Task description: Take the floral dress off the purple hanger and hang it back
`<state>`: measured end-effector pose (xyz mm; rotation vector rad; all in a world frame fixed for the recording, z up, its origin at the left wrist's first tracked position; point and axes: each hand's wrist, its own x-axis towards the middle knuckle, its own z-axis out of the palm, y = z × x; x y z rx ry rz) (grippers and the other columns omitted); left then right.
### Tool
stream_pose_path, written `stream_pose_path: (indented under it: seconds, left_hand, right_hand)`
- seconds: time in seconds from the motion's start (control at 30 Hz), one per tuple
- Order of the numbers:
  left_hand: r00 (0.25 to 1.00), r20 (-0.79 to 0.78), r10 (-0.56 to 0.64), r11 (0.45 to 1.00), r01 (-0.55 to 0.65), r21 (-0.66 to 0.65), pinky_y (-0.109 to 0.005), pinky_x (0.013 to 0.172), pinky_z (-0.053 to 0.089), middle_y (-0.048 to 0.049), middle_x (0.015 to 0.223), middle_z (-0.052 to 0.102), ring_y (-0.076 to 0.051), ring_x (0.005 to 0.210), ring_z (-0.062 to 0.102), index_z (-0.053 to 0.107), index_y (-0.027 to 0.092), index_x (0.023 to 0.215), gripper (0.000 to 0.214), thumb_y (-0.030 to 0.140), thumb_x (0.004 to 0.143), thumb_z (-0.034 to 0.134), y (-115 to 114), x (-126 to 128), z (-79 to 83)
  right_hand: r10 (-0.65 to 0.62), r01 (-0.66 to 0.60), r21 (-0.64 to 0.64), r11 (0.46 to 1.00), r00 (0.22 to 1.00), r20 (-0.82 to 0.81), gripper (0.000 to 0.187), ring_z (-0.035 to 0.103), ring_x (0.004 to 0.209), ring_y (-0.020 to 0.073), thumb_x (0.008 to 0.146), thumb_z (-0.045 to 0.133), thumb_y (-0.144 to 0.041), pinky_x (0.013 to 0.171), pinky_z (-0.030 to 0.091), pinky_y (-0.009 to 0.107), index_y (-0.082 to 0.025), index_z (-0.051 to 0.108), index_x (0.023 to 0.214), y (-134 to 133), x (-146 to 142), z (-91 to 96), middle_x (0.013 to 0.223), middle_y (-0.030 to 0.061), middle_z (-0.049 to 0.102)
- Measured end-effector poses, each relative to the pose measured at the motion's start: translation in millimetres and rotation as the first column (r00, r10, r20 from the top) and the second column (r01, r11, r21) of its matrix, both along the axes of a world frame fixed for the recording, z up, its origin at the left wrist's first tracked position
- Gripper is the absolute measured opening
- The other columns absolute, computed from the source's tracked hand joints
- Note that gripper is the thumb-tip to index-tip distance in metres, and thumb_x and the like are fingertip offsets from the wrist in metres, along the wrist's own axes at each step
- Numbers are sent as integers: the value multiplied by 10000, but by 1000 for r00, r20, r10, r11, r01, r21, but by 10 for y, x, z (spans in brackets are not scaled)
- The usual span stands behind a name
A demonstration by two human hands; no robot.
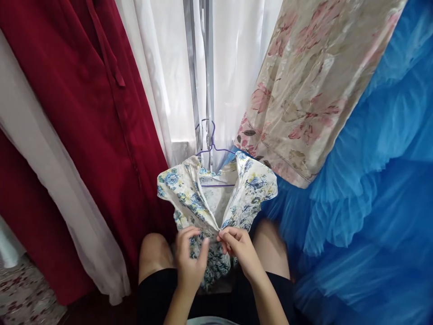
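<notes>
A small white blouse with blue and yellow flowers (250,189) hangs on a thin purple wire hanger (213,146) in front of me, its front open at the top. My left hand (190,259) holds the left front edge of the blouse, fingers curled on the cloth. My right hand (238,246) pinches the right front edge at the closure, thumb and fingers pressed together. Both hands meet at the middle of the blouse, just above my bare knees.
A dark red garment (88,126) hangs at the left beside a white cloth (37,149). White sheer curtain (233,58) is behind the hanger. A beige floral fabric (311,81) and blue ruffled tulle (372,194) fill the right. Patterned floor (20,298) shows at lower left.
</notes>
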<state>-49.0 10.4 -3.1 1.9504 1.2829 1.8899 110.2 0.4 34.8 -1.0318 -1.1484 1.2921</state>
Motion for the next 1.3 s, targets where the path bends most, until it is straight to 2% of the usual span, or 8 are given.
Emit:
stream_pose_path:
  seconds: [0.1, 0.27, 0.63, 0.8, 0.97, 1.07, 1.2, 1.3]
  left_hand:
    - [958, -113, -264, 936, 226, -269, -298, 762, 492, -23, 875, 608, -192, 841, 610, 548, 215, 916, 108, 134, 858, 590, -28, 296, 89]
    - [917, -171, -359, 899, 292, -326, -275, 708, 450, -25, 808, 578, -174, 753, 587, 514, 209, 804, 134, 168, 930, 500, -63, 470, 215]
    - [642, -659, -393, 875, 40, -483, -325, 668, 412, -148, 1101, 671, -266, 794, 661, 661, 177, 1087, 373, 28, 804, 470, -8, 291, 445]
    - [784, -427, -451, 857, 247, -452, -304, 714, 461, -62, 900, 688, -227, 786, 651, 677, 222, 964, 139, 192, 909, 553, 330, 141, 537]
    - [943, -195, -269, 963, 261, -65, -300, 808, 499, -42, 967, 695, -183, 837, 649, 569, 246, 1361, 372, 286, 993, 528, 655, 154, 1280]
    - [923, -294, -250, 958, 280, 64, -300, 820, 492, -46, 1008, 696, -176, 873, 641, 660, 216, 1198, 245, 278, 1002, 526, 725, 280, 1696]
    - [926, -336, -171, 960, 233, 154, -290, 789, 470, -27, 857, 668, -166, 821, 617, 663, 172, 941, 177, 273, 1003, 531, 647, 420, 1963]
    - [987, -130, -93, 966, 121, 229, -273, 782, 469, -32, 869, 664, -159, 840, 624, 654, 156, 955, 190, 308, 997, 546, 658, 269, 2048]
  right_hand:
    - [64, -63, -19, 998, 998, 21, 318, 387, 382, 87, 831, 648, -431, 448, 242, 234, -143, 707, 710, -112, 82, 76, 423, -12, 555]
    - [39, -38, -4, 999, 998, 48, 324, 353, 374, 69, 812, 683, -435, 427, 221, 221, -128, 735, 723, -60, 380, 342, 416, -18, 540]
    - [-44, 75, 206, 976, 988, -150, 224, 356, 406, 43, 713, 706, -319, 396, 213, 208, -129, 677, 598, 1002, 212, 1555, 481, -23, 550]
    - [-43, 75, 303, 950, 993, -111, 186, 401, 402, 75, 765, 633, -322, 418, 266, 210, -152, 704, 741, 925, 97, 1461, 456, -29, 563]
    - [-80, 88, 347, 934, 996, -37, 209, 417, 401, 83, 800, 615, -340, 432, 281, 221, -167, 666, 696, 722, 167, 1427, 455, -25, 568]
    - [-75, 58, 394, 917, 997, 29, 234, 426, 411, 86, 819, 627, -370, 450, 297, 227, -171, 657, 698, 639, 255, 1464, 461, -29, 564]
    - [-165, 110, 437, 893, 982, 92, 254, 442, 426, 98, 799, 657, -393, 463, 306, 240, -182, 620, 662, 668, 287, 1325, 468, -35, 544]
    - [-200, 132, 392, 910, 970, 136, 256, 437, 422, 106, 790, 643, -360, 467, 304, 251, -186, 598, 608, 707, 239, 1076, 452, -34, 522]
